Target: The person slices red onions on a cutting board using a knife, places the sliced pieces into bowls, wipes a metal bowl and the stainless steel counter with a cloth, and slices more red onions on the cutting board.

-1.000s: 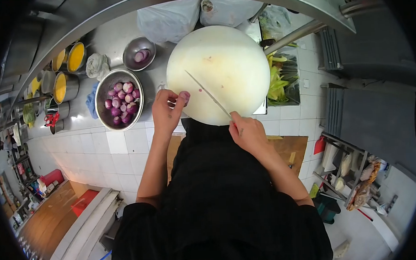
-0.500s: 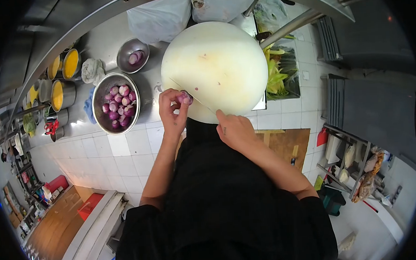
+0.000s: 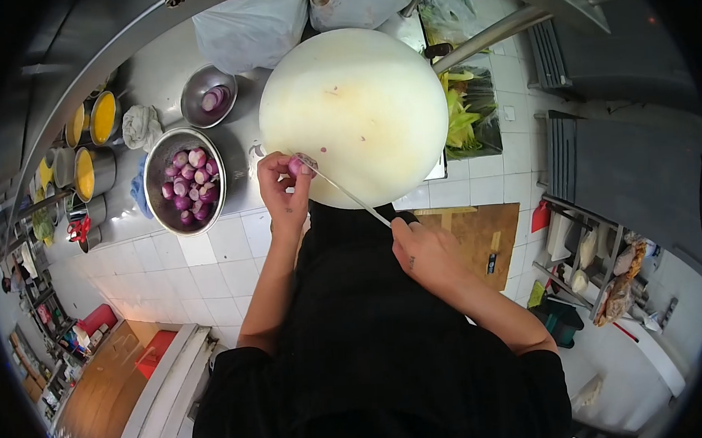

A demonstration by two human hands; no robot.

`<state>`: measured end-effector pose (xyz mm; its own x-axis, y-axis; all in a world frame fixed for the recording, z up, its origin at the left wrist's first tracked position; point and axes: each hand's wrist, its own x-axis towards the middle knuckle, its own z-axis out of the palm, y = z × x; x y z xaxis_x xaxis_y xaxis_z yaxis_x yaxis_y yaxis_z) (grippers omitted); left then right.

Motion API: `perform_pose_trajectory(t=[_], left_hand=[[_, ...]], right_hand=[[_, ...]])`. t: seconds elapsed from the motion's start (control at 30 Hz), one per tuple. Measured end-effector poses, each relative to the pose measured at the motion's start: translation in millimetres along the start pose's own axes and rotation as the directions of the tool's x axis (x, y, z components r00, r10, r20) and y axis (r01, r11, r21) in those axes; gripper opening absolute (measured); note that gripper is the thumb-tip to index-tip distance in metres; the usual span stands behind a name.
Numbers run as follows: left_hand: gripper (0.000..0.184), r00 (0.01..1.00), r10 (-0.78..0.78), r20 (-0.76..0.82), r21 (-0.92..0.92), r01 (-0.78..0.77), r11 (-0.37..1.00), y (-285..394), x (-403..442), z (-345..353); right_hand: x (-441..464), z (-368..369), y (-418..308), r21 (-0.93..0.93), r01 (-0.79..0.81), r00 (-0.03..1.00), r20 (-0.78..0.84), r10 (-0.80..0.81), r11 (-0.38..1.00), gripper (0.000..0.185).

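My left hand pinches a purple onion at the near left edge of the round white cutting board. My right hand is closed around the handle of a knife, its fist just off the board's near edge. The narrow blade slants up and left to the onion, and its front end meets it; how deep it goes I cannot tell. Left of the hands stands a metal bowl of peeled purple onions. Behind it, a smaller metal bowl holds onion slices.
White plastic bags stand behind the board. Leafy greens lie to its right, near a slanting metal pole. Pots of yellow liquid, a white cloth and a blue cloth are at the left.
My right hand has moved right and towards me, drawing the knife back so its front end is now at the onion. My left hand still holds the onion. The view has shifted slightly.
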<state>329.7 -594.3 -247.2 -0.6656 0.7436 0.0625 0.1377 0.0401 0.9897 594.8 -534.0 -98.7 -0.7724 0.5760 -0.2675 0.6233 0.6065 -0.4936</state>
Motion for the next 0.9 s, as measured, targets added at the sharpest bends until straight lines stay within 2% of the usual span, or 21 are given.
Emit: perform_pose_trajectory(t=[0.17, 0.3, 0.43, 0.53, 0.63, 0.73, 0.8, 0.9], left_hand=[[0.031, 0.999, -0.01, -0.034, -0.031, 0.009, 0.999, -1, -1, 1], [0.032, 1.0, 0.02, -0.002, 0.014, -0.02, 1.0, 2, -2, 0], [0.032, 1.0, 0.02, -0.005, 0.008, -0.02, 1.0, 0, -2, 0], [0.031, 1.0, 0.02, -0.004, 0.012, -0.02, 1.0, 4, -2, 1], [0.031, 1.0, -0.009, -0.025, -0.022, 0.008, 1.0, 0, -3, 3], [0.031, 0.999, -0.017, -0.027, 0.012, 0.017, 1.0, 1, -3, 3], [0.031, 0.999, -0.023, -0.025, -0.002, 0.023, 1.0, 5, -3, 3], [0.029, 0.999, 0.011, -0.042, 0.01, -0.011, 1.0, 7, -2, 5]], right_hand=[[-5, -13, -4, 0.03, -0.055, 0.997, 0.054, 0.053, 0.998, 0.017], [-3, -18, -6, 0.048, -0.099, 0.989, 0.114, 0.093, 0.994, 0.017], [-1, -15, -4, 0.011, -0.023, 0.998, 0.063, 0.023, 1.0, 0.016], [3, -19, -10, 0.048, -0.12, 0.982, 0.155, 0.112, 0.992, 0.017], [11, -14, -11, 0.077, -0.128, 0.982, 0.147, 0.116, 0.989, 0.017], [36, 10, -5, 0.023, -0.081, 0.994, 0.081, 0.079, 0.996, 0.016], [62, 34, 6, 0.109, -0.023, 0.999, 0.047, 0.018, 0.994, 0.019], [78, 40, 6, 0.109, -0.011, 0.999, 0.034, 0.008, 0.994, 0.02]])
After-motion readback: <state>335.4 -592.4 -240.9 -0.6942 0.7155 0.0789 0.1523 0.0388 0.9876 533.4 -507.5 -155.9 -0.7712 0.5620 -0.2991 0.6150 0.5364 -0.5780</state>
